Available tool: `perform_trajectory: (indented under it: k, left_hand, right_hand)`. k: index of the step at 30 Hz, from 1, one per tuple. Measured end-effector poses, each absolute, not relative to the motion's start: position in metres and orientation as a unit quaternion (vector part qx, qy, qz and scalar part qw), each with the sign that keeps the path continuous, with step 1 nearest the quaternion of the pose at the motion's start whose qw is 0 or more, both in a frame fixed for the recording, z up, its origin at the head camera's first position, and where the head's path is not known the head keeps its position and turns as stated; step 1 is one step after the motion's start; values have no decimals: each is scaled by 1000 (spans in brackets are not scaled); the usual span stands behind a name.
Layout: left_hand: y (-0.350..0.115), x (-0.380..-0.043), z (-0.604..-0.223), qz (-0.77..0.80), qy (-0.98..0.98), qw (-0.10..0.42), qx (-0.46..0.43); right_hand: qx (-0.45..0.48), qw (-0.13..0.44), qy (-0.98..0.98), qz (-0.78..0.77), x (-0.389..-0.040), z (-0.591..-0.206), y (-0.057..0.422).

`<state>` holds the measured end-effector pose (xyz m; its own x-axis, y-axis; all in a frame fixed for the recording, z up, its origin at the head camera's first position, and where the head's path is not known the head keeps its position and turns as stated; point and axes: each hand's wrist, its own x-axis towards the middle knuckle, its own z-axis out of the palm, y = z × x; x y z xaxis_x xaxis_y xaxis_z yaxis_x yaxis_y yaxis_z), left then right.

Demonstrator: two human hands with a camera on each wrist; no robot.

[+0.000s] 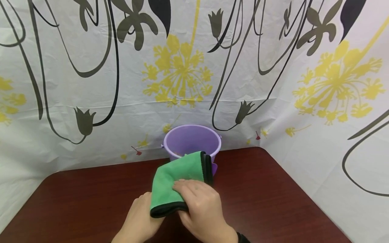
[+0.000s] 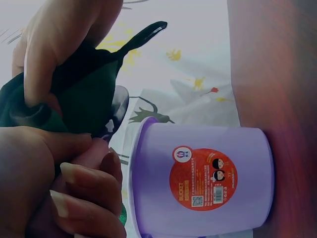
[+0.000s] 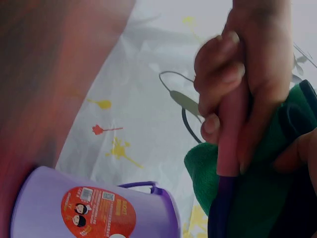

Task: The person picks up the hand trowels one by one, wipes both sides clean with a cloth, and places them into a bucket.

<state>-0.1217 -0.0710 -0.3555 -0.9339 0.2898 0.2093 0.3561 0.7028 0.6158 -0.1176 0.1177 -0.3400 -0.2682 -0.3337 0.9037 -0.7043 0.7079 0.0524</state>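
My left hand (image 1: 140,217) grips the pink handle (image 3: 232,131) of a small shovel with a purple shaft (image 3: 223,198). Most of the shovel's head (image 1: 214,168) is hidden behind a folded green cloth (image 1: 179,173) with black edging. The cloth lies over the shovel, and my right hand (image 1: 203,209) holds it from above, thumb below its edge and fingers on top. In the left wrist view the cloth shows a dark hanging loop (image 2: 143,37). Just beyond both hands stands a purple bucket (image 1: 192,139), upright.
The bucket has a round red label (image 2: 203,179) and a purple handle (image 3: 138,184). It stands at the back of a dark red-brown table (image 1: 91,199). A white sheet (image 1: 127,101) with flower patterns hangs behind and at the right, close to the table's edges.
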Motion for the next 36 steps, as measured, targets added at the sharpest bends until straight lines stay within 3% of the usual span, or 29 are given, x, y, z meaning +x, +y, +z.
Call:
perform_trajectory:
  k: [12, 26, 36]
  left_hand:
    - [-64, -122, -354, -297, -939, 74, -156]
    - [-57, -121, -344, -285, -949, 60, -123]
    - [-57, -120, -339, -275, -949, 90, -127]
  right_hand:
    - [311, 526, -775, 164, -122, -340, 123]
    - [286, 555, -761, 173, -131, -340, 129]
    - [256, 569, -759, 184, -137, -335, 143]
